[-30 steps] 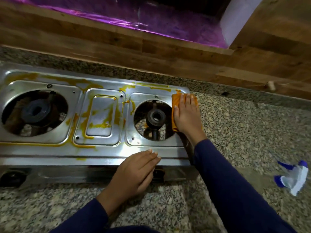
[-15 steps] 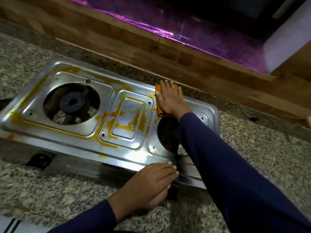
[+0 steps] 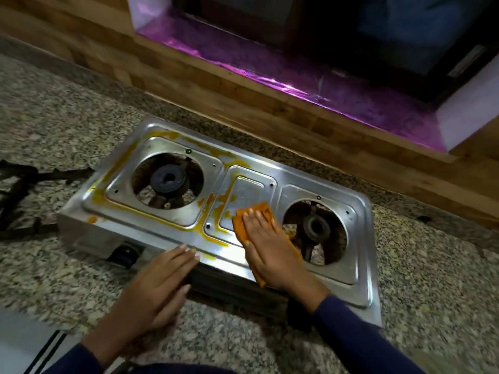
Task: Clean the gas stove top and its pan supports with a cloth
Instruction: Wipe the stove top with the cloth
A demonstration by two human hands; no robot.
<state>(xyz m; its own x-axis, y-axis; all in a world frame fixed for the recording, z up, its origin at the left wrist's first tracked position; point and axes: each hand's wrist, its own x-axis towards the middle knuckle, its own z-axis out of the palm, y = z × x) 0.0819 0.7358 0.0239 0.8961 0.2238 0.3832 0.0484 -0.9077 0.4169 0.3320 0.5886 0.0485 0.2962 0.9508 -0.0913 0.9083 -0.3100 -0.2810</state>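
Two-burner stainless steel gas stove top (image 3: pixel 310 184) sat on the speckled grey granite worktop (image 3: pixel 67 117), angled w/ its right end nearer the viewer. Right hand (image 3: pixel 270 247) lay flat, palm down, on a folded orange cloth (image 3: pixel 243 225), pressing it onto the raised centre panel btwn the burners and the front ledge; fingers together and extended, so the grip was a flat press, not a pinch or fist. Cloth edges showed beyond the fingertips, at the hand's left side and under the wrist near the stove's front edge. Left hand (image 3: pixel 159 290) rested open, fingers straight and close together, fingertips touching the stove's front rim, palm over the worktop; it gripped nothing. Both arms in dark navy sleeves (image 3: pixel 359 338). Yellow-orange greasy streaks (image 3: pixel 118 171) ran along the left and back edges, around the left burner plate and down the groove left of the centre panel; the right burner plate looked mostly shiny. Dark round left burner (image 3: pixel 168 179) and right burner (image 3: pixel 316 226) sat exposed in their wells, no supports on them. Black pan supports (image 3: pixel 16 190) lay on the worktop, left of the stove, blurred. A black knob (image 3: pixel 125 251) showed on the front face. Wooden ledge (image 3: pixel 243 85) behind.
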